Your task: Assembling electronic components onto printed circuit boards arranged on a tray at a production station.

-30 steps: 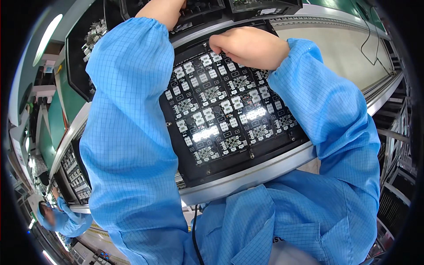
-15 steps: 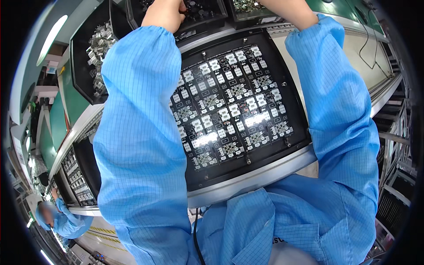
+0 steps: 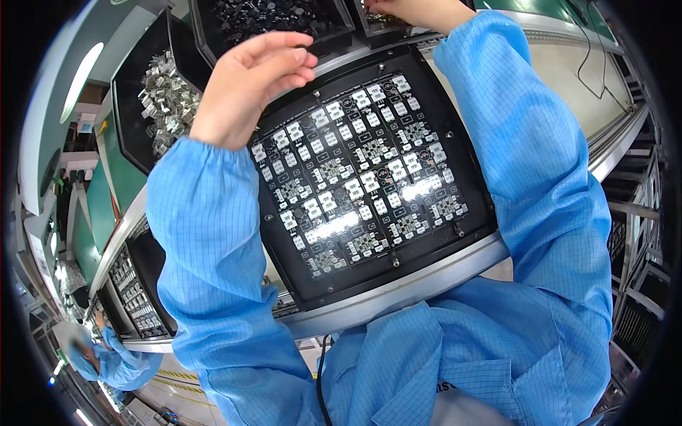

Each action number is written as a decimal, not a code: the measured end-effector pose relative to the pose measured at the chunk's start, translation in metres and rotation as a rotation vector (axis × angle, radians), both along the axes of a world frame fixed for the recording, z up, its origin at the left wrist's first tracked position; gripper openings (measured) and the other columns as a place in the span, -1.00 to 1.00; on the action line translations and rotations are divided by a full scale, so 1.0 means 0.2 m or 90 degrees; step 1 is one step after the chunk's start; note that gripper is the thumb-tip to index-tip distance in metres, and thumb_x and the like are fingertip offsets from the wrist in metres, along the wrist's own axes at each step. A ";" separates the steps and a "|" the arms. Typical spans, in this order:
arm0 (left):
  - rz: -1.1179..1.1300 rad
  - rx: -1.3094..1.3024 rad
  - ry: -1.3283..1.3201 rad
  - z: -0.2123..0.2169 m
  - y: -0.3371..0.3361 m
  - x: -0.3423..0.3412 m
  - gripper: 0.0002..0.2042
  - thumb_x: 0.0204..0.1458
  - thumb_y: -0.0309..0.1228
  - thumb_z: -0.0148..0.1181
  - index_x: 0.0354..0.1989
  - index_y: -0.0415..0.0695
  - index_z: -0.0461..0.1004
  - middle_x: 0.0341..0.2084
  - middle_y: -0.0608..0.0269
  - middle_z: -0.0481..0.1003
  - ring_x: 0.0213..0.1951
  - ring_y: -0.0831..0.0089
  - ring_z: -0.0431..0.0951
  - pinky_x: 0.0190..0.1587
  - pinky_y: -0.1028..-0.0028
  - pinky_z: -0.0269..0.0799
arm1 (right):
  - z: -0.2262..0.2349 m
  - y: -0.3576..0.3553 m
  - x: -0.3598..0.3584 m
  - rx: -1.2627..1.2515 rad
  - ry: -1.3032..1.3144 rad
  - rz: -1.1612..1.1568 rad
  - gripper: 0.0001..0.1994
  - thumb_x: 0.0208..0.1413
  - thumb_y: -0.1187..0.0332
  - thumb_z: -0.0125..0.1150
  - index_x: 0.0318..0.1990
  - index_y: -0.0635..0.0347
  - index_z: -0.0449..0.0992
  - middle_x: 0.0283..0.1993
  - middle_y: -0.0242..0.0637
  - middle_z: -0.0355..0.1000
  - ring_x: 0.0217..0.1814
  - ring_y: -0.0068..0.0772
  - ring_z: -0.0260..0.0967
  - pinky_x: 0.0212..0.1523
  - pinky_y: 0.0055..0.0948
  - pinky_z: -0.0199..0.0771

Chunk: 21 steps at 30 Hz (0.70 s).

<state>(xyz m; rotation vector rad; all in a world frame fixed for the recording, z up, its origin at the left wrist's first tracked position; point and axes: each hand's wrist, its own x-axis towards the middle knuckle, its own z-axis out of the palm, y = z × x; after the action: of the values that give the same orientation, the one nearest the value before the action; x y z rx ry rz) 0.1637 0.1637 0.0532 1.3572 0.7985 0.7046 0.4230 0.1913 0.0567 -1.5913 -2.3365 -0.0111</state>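
Observation:
My left hand [image 3: 252, 82] hovers over the far left corner of a black carrier frame [image 3: 284, 273]. Its thumb and fingertips come together, and a dark speck shows between them, too small to name. Within the frame lies a dark circuit board panel [image 3: 355, 167] with rows of white rectangular pads and small parts. Beyond it is a bin of small dark round components [image 3: 263, 18]. At the top edge my right hand [image 3: 419, 11] is over another black bin [image 3: 383, 32] of small parts. Its fingers are bent inward; what they hold, if anything, is hidden.
A black bin [image 3: 128, 131] of silvery metal parts [image 3: 167, 99] stands at the far left. The metal rail [image 3: 405, 280] of the line runs along the near side. Farther left are another loaded carrier [image 3: 135, 295] and a person in blue [image 3: 121, 358]. A thin cable [image 3: 586, 78] lies at right.
My left hand has come back from the dark-component bin toward the carrier, baring the panel's left part. My right hand has shifted a little left and stays at its bin.

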 end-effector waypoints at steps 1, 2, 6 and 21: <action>0.007 -0.026 -0.014 -0.01 -0.02 0.00 -0.76 0.06 -0.49 0.13 -0.10 -0.30 0.44 -0.34 0.15 0.52 -0.29 0.51 0.53 -0.16 0.58 0.47 | -0.03 0.02 0.04 0.037 0.035 0.016 -0.85 -0.11 0.42 0.17 -0.36 0.21 0.58 -0.41 -0.07 0.49 -0.33 -0.06 0.45 -0.26 -0.27 0.46; 0.017 -0.049 -0.027 -0.03 -0.03 0.00 -0.79 0.07 -0.48 0.13 -0.14 -0.29 0.46 -0.35 0.17 0.52 -0.30 0.52 0.53 -0.18 0.60 0.46 | -0.03 0.01 0.04 0.035 0.035 0.014 -0.85 -0.11 0.42 0.17 -0.36 0.21 0.58 -0.41 -0.07 0.49 -0.33 -0.06 0.45 -0.26 -0.27 0.46; 0.015 -0.005 0.021 -0.13 -0.06 0.01 -0.83 0.06 -0.49 0.14 -0.19 -0.26 0.49 -0.41 0.26 0.51 -0.37 0.59 0.48 -0.27 0.63 0.41 | -0.04 -0.03 0.08 0.119 0.136 0.039 -0.86 -0.10 0.45 0.14 -0.37 0.25 0.57 -0.42 -0.06 0.49 -0.35 -0.06 0.46 -0.28 -0.30 0.46; -0.025 0.460 0.359 -0.22 -0.14 0.09 -0.84 -0.09 -0.56 0.20 -0.29 -0.22 0.53 -0.36 0.17 0.53 -0.34 0.31 0.52 -0.26 0.44 0.45 | -0.04 -0.12 0.16 0.141 0.316 -0.027 -0.90 -0.07 0.51 0.18 -0.38 0.33 0.53 -0.51 -0.15 0.49 -0.47 -0.37 0.48 -0.42 -0.49 0.43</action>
<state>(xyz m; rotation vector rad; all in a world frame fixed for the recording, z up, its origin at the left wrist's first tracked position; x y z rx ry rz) 0.1821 0.1363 0.0094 2.2828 0.9965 0.6035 0.4551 0.1672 0.0484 -1.3496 -1.8516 0.1011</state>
